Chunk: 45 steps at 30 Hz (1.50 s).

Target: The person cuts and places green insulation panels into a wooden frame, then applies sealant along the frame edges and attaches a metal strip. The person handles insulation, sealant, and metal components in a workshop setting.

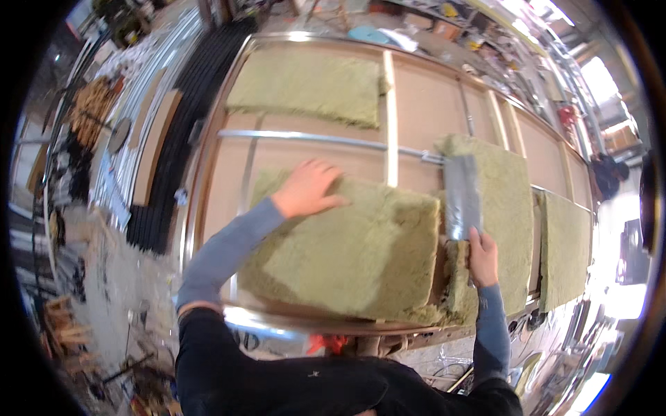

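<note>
My left hand (310, 188) lies on the far left part of a yellow-green mineral wool slab (347, 243), its fingers stretched and holding nothing. My right hand (483, 258) is wrapped round the handle of a broad-bladed knife (463, 194), shaped like a cleaver, its wide shiny blade pointing away from me. The blade lies over the left edge of a second mineral wool slab (503, 208). A narrow strip of wool (458, 281) sits in the gap between the two slabs, just left of my right hand.
The slabs lie in a large metal-edged frame (298, 36) with a beige backing panel, a pale wooden batten (390, 118) and a metal crossbar (312, 139). Other wool slabs are at far left (305, 80) and right (565, 246). Black profiles (198, 132) are stacked at left. A person (608, 173) is at far right.
</note>
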Each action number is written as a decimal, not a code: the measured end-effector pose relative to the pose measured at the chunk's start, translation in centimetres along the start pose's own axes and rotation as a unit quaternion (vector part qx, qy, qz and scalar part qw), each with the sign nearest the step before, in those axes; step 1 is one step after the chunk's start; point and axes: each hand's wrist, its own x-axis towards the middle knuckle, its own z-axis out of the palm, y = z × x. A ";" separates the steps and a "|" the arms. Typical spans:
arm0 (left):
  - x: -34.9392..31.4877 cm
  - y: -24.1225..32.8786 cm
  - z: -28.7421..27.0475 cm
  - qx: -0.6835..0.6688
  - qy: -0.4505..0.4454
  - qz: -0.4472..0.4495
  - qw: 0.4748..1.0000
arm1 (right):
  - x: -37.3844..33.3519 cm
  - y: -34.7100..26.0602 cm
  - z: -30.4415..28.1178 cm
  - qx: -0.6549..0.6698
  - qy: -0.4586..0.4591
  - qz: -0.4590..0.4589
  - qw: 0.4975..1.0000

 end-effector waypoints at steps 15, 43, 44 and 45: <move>0.6 -2.9 -1.3 -0.073 -0.231 -0.197 0.950 | -16.1 10.8 -6.9 0.084 0.069 0.047 0.993; 3.3 17.9 12.4 -0.450 0.081 -0.199 0.866 | -23.3 20.0 -20.4 -0.114 0.229 0.030 0.966; 4.9 22.8 13.0 -0.471 -0.040 -0.263 0.841 | -22.5 19.7 -21.8 -0.146 0.239 0.007 0.960; 6.0 26.7 14.4 -0.531 -0.108 -0.317 0.778 | -21.2 19.0 -23.2 -0.179 0.244 -0.024 0.953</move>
